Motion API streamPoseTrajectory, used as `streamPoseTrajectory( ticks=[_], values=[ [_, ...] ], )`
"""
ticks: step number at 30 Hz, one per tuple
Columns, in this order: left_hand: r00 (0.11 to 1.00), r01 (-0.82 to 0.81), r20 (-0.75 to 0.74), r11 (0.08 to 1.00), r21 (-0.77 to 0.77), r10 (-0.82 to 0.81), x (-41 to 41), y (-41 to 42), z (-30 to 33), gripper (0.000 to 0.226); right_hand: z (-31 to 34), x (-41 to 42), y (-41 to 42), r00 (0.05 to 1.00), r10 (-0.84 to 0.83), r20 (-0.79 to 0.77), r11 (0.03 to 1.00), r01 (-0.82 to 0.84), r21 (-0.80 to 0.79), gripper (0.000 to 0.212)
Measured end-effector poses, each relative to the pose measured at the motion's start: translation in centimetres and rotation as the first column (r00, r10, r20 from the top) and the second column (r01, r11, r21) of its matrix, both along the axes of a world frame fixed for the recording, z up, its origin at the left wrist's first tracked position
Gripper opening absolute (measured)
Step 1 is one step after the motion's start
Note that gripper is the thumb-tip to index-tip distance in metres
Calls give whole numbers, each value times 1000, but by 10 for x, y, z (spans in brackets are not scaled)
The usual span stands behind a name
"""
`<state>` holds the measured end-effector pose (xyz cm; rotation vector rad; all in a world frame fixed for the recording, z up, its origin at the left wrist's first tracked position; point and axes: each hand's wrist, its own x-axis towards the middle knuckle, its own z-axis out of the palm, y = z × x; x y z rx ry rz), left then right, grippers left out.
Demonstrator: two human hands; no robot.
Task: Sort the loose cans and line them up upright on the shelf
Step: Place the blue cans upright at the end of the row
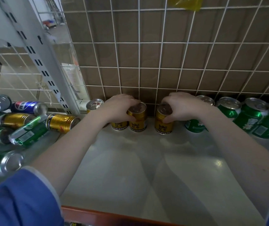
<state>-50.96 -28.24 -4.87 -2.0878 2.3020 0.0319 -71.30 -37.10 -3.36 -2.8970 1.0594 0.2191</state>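
Both hands clamp upright gold cans at the shelf (146, 160) back: left hand (117, 106) on one (137, 118), right hand (181, 106) on another (163, 121). Green cans (251, 118) stand rightward, while a loose pile (28, 126) at left awaits sorting.

Likely a shop: slotted shelving upright (39, 62), canned drinks (251, 116).

We count three upright gold cans (137, 117) at twelve o'clock; four upright green cans (228, 110) at two o'clock; two toppled gold cans (62, 123) at nine o'clock; one blue can (28, 107) lying there.
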Motion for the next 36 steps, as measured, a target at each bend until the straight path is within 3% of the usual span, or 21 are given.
streamPoseTrajectory(
  ticks=[12, 19, 23, 36],
  values=[
    [1000, -7, -3, 1000, -19, 7, -1, 3, -1, 63, -7, 17, 0, 996, 41, 83, 999, -43, 29, 65],
    [999, -47, -15, 999, -4, 47, -12, 6, 2, 73, 2, -2, 2, 995, 26, 99, 997, -33, 71, 66],
    [998, -65, -10, 997, -41, 64, -24, 3, 5, 74, 13, -41, 4, 989, -49, 139, 999, 51, -11, 80],
    [997, 15, -68, 997, -73, -20, -85, -13, 5, 83, 7, -155, 13, 922, -310, 230, 940, 334, -73, 67]
  ],
)
